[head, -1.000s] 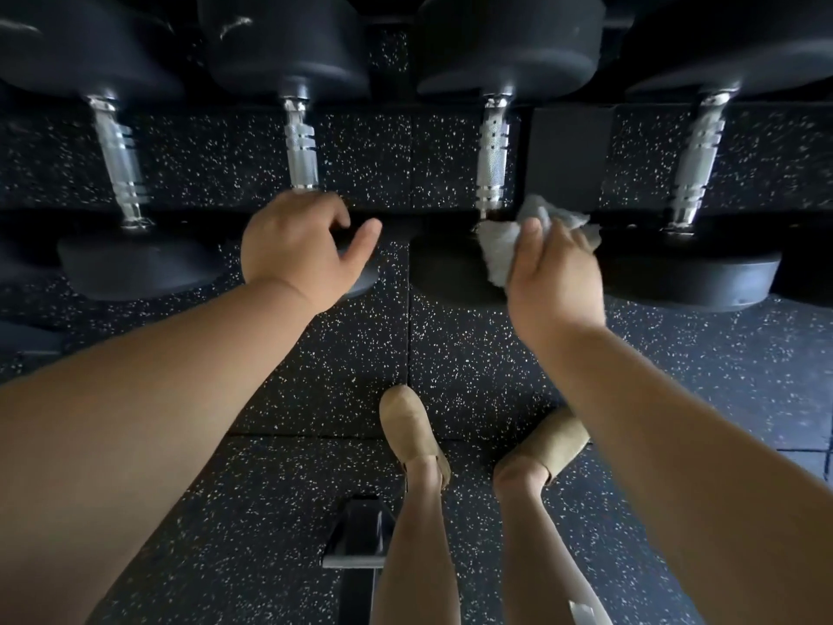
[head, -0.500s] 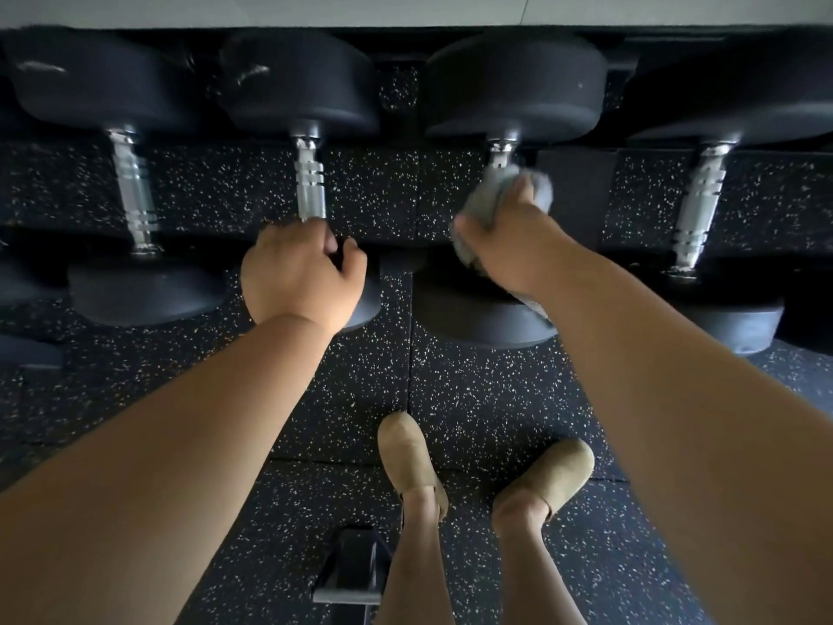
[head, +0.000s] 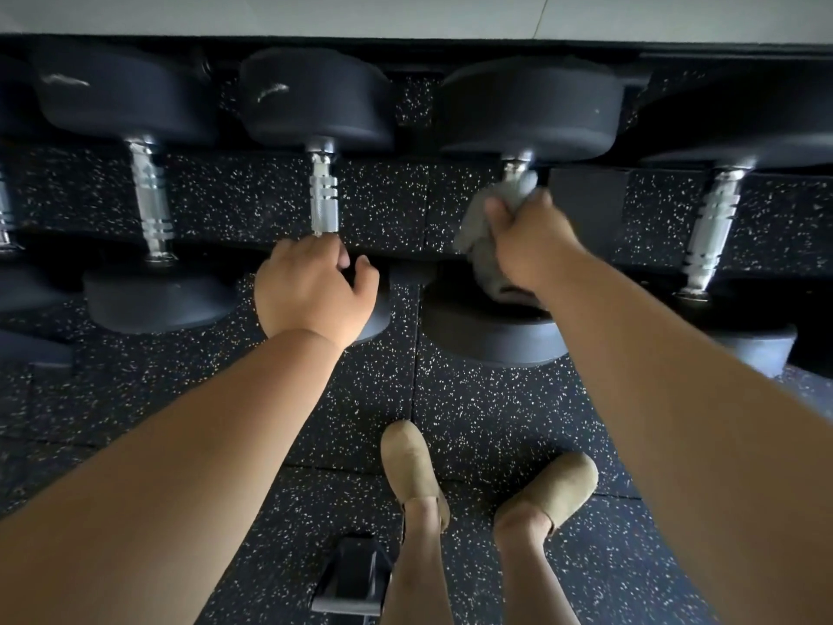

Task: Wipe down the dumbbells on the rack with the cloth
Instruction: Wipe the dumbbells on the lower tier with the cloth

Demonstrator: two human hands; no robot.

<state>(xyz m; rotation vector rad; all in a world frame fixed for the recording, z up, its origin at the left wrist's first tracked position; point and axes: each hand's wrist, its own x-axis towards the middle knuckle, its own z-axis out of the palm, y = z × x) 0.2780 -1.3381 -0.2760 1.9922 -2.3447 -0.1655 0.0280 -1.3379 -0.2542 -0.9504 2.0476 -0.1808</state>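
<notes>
Right hand [head: 532, 250] now clenches cloth [head: 473, 239] round third dumbbell [head: 527, 106] handle, off front head: handle wipe underway; left hand [head: 311, 300] grips second dumbbell [head: 324, 196].

Both bare arms stretch forward and down. The left hand [head: 315, 293] curls over the near end of a dumbbell [head: 323, 196], thumb apart — the right hand [head: 532, 245] is fisted round a cloth [head: 477, 234].
</notes>
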